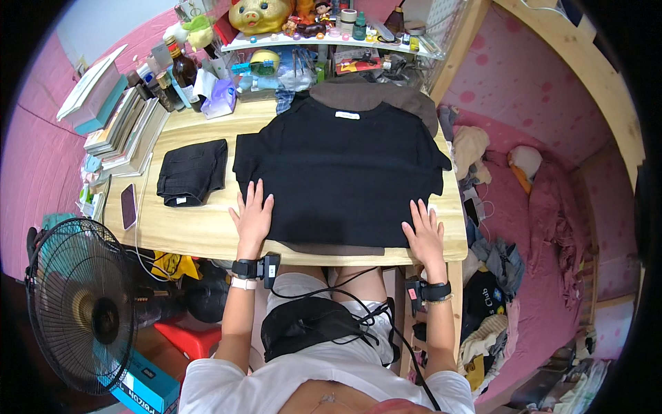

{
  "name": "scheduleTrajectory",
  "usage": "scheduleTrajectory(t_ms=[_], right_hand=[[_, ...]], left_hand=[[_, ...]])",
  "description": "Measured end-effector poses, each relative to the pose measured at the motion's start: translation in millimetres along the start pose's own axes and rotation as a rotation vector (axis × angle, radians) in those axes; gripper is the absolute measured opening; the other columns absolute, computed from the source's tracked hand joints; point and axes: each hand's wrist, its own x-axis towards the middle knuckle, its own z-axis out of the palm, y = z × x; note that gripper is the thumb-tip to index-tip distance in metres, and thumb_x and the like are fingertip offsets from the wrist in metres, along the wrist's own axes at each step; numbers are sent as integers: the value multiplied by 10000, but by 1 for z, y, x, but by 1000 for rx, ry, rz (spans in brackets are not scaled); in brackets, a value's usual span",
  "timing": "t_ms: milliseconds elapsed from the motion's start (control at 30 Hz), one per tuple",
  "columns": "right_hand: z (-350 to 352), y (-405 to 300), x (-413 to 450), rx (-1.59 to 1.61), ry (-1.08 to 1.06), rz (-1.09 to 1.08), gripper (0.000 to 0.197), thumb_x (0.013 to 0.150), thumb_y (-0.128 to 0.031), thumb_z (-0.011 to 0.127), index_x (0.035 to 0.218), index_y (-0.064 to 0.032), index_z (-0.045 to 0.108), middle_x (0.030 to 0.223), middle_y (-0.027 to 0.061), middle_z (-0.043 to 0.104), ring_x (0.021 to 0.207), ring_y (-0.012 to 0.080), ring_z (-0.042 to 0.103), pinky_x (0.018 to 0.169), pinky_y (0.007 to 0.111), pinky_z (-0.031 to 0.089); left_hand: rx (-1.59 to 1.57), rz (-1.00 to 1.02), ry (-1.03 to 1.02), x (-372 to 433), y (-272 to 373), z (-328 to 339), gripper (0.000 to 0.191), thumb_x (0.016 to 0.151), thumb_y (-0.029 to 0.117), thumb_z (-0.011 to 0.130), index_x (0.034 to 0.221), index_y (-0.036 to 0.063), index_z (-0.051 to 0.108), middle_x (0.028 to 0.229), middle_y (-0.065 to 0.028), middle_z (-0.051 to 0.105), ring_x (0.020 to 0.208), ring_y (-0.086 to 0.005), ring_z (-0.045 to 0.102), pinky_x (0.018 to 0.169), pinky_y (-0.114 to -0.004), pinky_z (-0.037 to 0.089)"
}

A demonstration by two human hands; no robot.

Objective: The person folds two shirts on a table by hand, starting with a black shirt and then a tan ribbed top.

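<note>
A black short-sleeved T-shirt [341, 171] lies spread on the wooden desk [196, 227], its neckline with a white label facing away from me. My left hand [254, 212] rests with fingers apart at the shirt's lower left edge, partly on the cloth. At the lower right edge, my right hand [425, 230] lies flat, fingers spread, touching the hem side. Neither hand grips anything. A brownish-grey garment [382, 95] shows behind the neckline, and a dark strip of cloth peeks out below the hem. Folded black jeans [192, 172] sit left of the shirt.
A smartphone [129, 206] with a cable lies at the desk's left side, near stacked books [129, 134]. Bottles, a purple tissue pack [220, 98] and a crowded shelf [331, 40] line the back. A floor fan [83, 310] stands lower left. Clothes cover the pink bed [548, 248] at right.
</note>
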Motion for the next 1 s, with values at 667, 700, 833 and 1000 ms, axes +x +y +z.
scheduleTrajectory(t_ms=[667,700,833,1000], right_hand=[[23,-112,1,34,174,-444,539,896,-393,486,1401,-254,358,1467,19,306,1358,259,257,1072,546,173],[22,-107,0,32,187,-440,535,893,-393,490,1397,-263,364,1460,18,321,1349,255,274,1074,528,186],[25,-79,-3,87,194,-355,536,899,-403,467,1401,-250,359,1458,38,323,1340,265,286,1083,489,192],[19,-38,-7,-10,207,-216,535,911,-399,448,1411,-240,343,1465,57,315,1343,273,284,1091,449,196]], left_hand=[[148,472,83,-50,64,32,584,887,403,504,1418,233,329,1474,-103,282,1366,-332,212,1074,-578,109],[137,462,94,-50,62,31,587,884,407,511,1418,242,330,1473,-95,286,1365,-321,220,1076,-572,114],[119,346,126,-51,52,24,606,865,434,539,1405,234,352,1456,-101,315,1348,-325,257,1075,-566,152],[50,287,175,-43,28,20,650,858,465,551,1394,146,372,1437,-148,341,1347,-339,261,1103,-467,169]])
